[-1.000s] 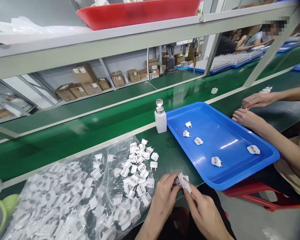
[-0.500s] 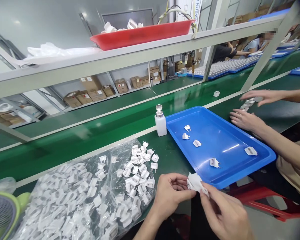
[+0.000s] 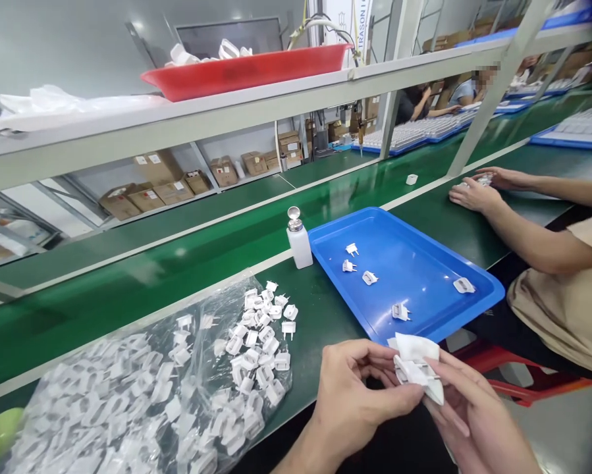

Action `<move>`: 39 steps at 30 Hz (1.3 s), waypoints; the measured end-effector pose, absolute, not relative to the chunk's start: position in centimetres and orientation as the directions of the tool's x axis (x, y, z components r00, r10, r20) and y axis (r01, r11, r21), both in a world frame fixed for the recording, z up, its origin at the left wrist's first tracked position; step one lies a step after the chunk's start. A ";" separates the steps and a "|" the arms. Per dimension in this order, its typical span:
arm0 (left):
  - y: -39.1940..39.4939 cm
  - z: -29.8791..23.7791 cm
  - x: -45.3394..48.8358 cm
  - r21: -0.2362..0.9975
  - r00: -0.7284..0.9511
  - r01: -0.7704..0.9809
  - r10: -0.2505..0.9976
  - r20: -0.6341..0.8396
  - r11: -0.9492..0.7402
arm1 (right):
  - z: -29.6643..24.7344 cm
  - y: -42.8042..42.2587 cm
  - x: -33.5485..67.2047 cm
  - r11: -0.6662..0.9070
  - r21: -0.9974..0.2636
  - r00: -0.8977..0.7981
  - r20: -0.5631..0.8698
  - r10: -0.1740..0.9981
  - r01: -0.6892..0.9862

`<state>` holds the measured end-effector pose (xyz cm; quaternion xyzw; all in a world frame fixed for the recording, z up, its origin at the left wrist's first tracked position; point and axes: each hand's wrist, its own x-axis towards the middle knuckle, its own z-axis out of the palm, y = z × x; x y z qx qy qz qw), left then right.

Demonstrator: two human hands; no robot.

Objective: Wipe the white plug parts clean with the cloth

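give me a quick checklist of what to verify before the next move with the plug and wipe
1. Plug part held in both hands, left hand and right hand: ok.
2. White wipe wrapped around it: ok.
3. Part fully wiped: cannot tell, the wipe hides it.
4. Blue tray has bare room among five parts: ok.
5. Bottle upright beside the tray: ok.
6. Co-worker's hands off the tray: ok.

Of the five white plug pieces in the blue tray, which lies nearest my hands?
The plug piece by the blue tray's near rim, prongs pointing right; the other four lie farther back.
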<state>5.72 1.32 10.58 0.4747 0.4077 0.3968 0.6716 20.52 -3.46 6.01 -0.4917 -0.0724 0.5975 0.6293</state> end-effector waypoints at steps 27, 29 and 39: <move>3.7 4.1 4.8 0.997 -0.009 -0.070 0.999 -0.041 0.040 | 6.2 -1.1 16.2 -0.026 -0.979 0.362 0.050 0.931 0.204; 4.0 3.8 4.3 0.999 -0.036 -0.016 0.998 -0.050 0.049 | 5.9 -0.7 16.6 -0.016 -0.974 0.352 0.067 0.934 0.227; 5.6 3.0 2.4 0.990 0.087 0.139 0.995 -0.045 0.033 | 5.9 2.1 19.9 0.196 -0.910 -0.056 0.188 0.981 0.366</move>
